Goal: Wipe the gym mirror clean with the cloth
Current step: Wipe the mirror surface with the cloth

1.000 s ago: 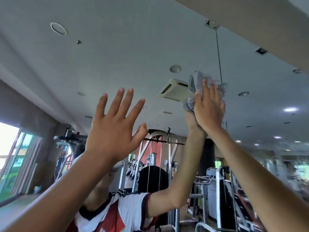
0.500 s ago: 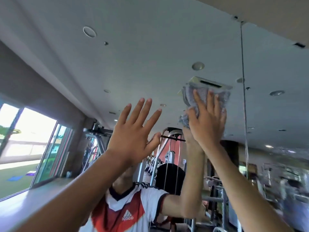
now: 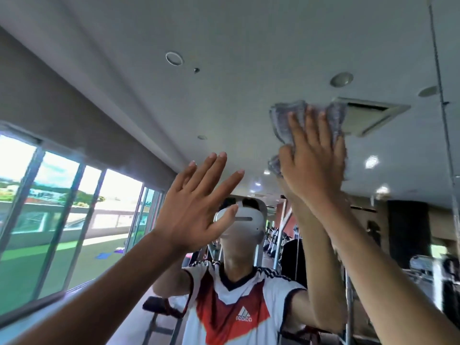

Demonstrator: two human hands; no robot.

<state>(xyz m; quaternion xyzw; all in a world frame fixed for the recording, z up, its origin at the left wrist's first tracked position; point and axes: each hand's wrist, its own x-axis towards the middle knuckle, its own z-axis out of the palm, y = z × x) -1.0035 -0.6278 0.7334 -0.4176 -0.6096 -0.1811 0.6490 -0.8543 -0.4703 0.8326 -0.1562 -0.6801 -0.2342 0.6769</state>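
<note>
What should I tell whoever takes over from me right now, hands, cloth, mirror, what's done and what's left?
Right hand: raised high, fingers straight, pressing the grey cloth flat against the mirror.
Left hand: raised, fingers spread, holding nothing; whether it touches the glass cannot be told.
Cloth: bunched under the right palm, high on the glass.
Done: wiping is under way at the upper area; how much is already clean cannot be judged from this view.
Left: probably work the cloth across the rest of the mirror, then lower down.
</note>
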